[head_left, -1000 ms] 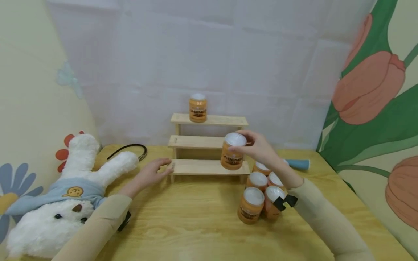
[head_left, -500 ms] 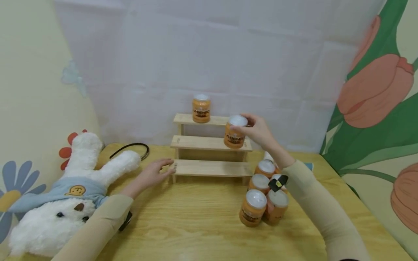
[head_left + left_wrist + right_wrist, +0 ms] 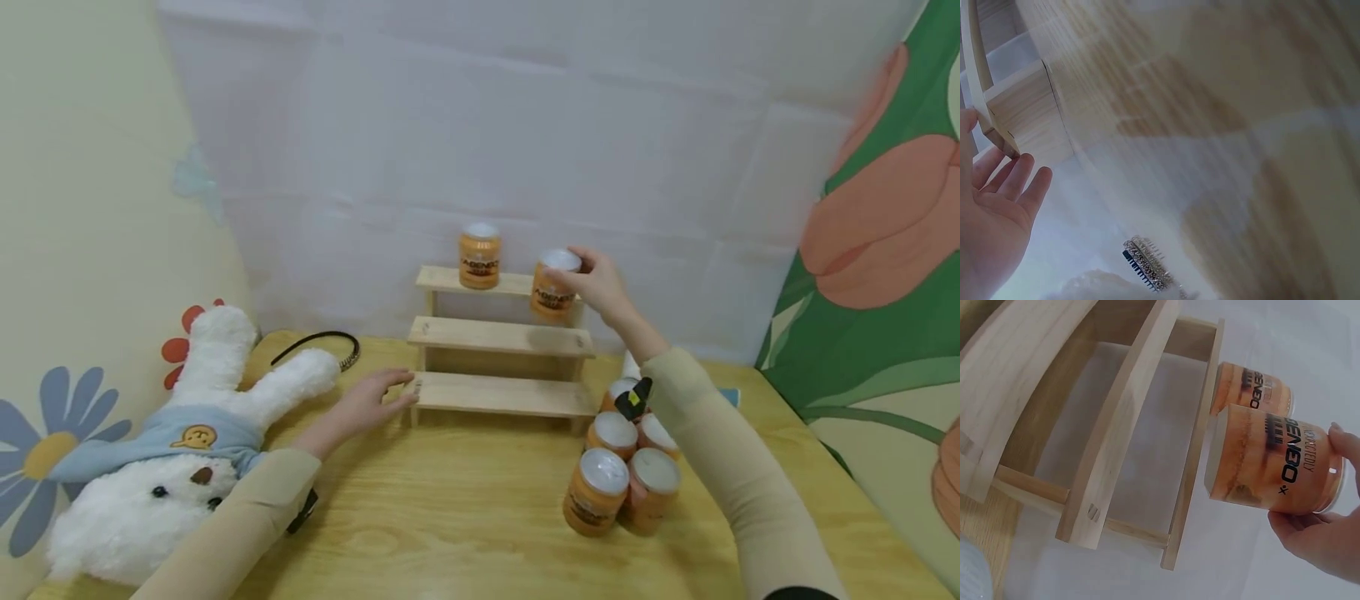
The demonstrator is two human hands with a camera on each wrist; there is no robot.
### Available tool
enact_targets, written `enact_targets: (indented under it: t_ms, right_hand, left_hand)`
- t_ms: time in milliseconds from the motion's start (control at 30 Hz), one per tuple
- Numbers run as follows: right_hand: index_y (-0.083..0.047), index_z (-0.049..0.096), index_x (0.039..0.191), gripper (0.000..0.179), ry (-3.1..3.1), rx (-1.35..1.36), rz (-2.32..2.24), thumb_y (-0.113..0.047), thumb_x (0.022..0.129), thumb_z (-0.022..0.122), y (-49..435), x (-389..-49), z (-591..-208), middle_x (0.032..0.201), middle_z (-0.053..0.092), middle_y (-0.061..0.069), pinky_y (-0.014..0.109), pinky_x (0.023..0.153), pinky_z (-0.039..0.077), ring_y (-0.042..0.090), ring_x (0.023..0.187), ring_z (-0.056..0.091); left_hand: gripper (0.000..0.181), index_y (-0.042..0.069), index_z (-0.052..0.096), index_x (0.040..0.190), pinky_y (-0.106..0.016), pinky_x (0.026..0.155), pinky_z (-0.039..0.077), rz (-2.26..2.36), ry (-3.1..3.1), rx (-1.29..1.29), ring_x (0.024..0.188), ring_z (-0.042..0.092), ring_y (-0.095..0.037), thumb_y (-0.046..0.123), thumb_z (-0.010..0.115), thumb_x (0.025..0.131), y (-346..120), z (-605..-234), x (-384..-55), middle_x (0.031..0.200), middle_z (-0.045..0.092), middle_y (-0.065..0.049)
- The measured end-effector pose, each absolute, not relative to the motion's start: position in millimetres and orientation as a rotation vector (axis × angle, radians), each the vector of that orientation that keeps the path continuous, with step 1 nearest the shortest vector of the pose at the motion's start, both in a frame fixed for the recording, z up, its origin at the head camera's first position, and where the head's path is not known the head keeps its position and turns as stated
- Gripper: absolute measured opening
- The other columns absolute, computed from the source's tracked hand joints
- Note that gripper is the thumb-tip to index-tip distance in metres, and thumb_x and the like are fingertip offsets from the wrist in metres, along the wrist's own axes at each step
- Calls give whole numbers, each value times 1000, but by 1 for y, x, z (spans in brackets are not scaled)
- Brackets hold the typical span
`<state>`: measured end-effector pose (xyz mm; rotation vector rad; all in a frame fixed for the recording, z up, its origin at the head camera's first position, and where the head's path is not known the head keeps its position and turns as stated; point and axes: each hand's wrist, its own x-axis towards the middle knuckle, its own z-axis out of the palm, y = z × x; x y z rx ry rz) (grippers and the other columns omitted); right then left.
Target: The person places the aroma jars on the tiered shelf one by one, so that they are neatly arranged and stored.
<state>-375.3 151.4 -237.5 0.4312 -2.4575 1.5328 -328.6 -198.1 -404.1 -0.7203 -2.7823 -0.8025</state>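
A three-tier wooden display shelf (image 3: 498,335) stands against the backdrop. My right hand (image 3: 602,287) grips an orange can (image 3: 552,292) with a pale top, thumb and fingers round its upper part. That can is upright at the right of the top tier; in the right wrist view its base looks just off the board, though contact is hard to tell. Another orange can (image 3: 479,257) sits left of centre on the top tier. With my left hand (image 3: 365,407) I hold the left end of the lowest board (image 3: 999,134) between thumb and fingers.
Several matching cans (image 3: 604,475) are grouped on the table (image 3: 442,500) at the shelf's right, partly under my right forearm. A white plush toy (image 3: 150,508) lies at the left, near a black headband (image 3: 322,335). A blue object (image 3: 730,397) shows behind the right sleeve.
My right hand has lifted the can from in front of the lowest tier up and back to the top tier. The left hand stays at the lowest board. The head view has shifted slightly.
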Motion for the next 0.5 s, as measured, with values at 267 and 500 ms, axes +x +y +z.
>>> enact_targets:
  t_ms: [267,500]
  right_hand:
    - [-5,52,132,52,-2414,398,1544,-24,87,68,149,-391,-234,123,58,17,35,86,52,24,105,57]
    - [-3,56,126,47,-2428,421,1472,-23,86,69,144,-400,-231,116,61,18,29,77,51,21,96,58]
  left_hand:
    - [52,-2,50,132,-53,99,44,-852,-2787,-705,124,47,-41,32,57,94,-194,-402,-324,139,45,-24]
    - [51,-2,51,131,-55,99,43,-837,-2769,-702,123,47,-42,32,58,94,-192,-402,-320,138,46,-25]
